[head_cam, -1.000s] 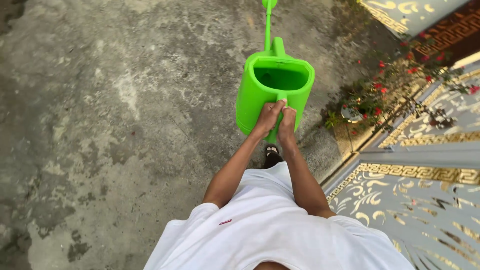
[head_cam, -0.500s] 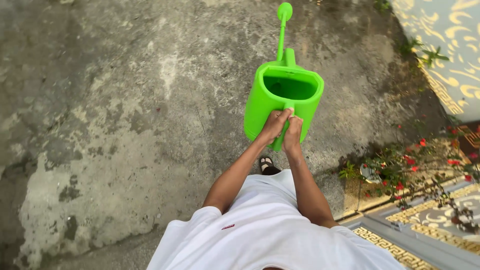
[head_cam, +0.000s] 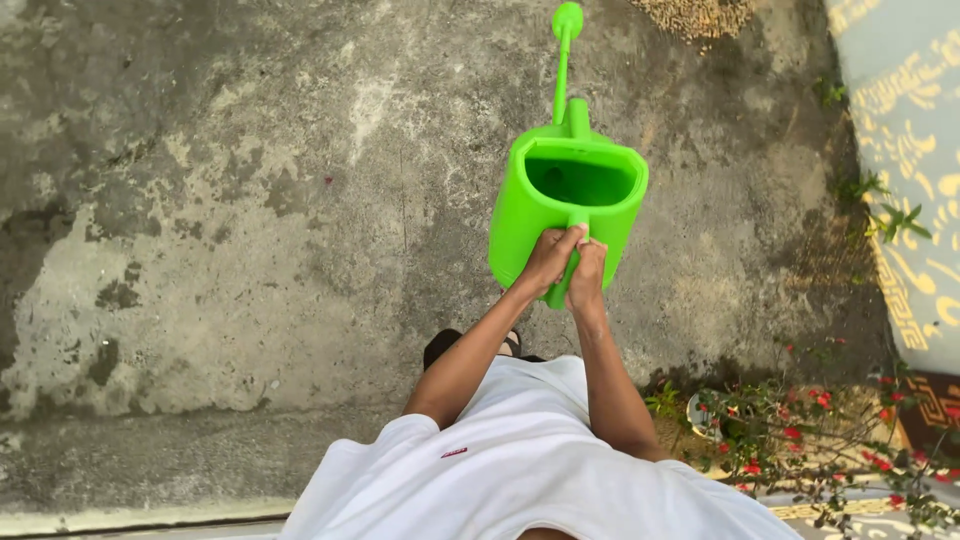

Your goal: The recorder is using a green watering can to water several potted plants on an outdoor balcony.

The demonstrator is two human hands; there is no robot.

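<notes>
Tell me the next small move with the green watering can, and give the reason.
Probably turn the watering can to the right and carry it toward the red-flowered plant. Both hands, left hand and right hand, grip the rear handle, the can hangs level over bare concrete, and its spout points ahead, away from the plant at lower right.

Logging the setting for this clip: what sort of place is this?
Most likely an outdoor yard beside a house: bare, stained concrete ground, a potted plant with red flowers, and a green watering can held by both hands, left hand and right hand.
</notes>
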